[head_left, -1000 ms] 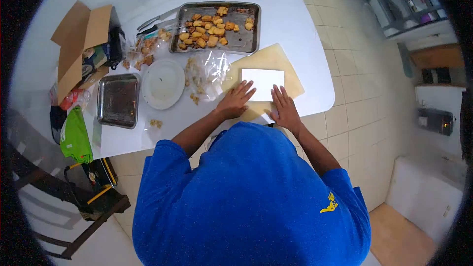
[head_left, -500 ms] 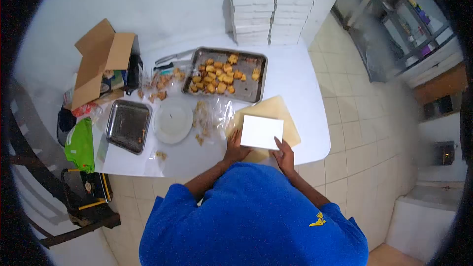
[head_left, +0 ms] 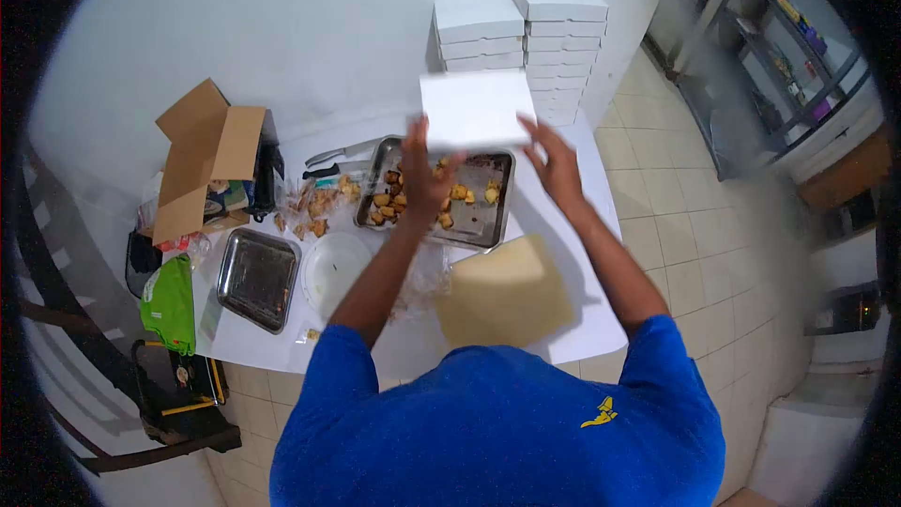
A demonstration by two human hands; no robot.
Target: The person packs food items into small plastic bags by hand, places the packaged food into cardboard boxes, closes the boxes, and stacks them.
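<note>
A closed white box (head_left: 477, 111) is held in the air between my two hands, above the back edge of the large baking tray (head_left: 483, 225). My left hand (head_left: 424, 174) grips its left side, and my right hand (head_left: 556, 164) has its right front corner. Browned food pieces (head_left: 460, 192) lie in the tray, partly hidden behind my left hand and the box. On the table near my body lies a yellowish cutting board (head_left: 507, 296). Two stacks of similar white boxes (head_left: 566, 38) stand against the wall, just beyond the held box.
Left of the large tray are a knife (head_left: 324, 172), bagged food scraps (head_left: 310, 207), a white plate (head_left: 333, 272) and a smaller metal tray (head_left: 258, 277). An open cardboard box (head_left: 206, 169) and a green bag (head_left: 169, 305) sit at the far left. Shelves (head_left: 788, 47) stand at right.
The white box has been lifted off the cutting board and carried forward, over the tray and toward the stacks. Both arms now reach out. The camera view has tilted up.
</note>
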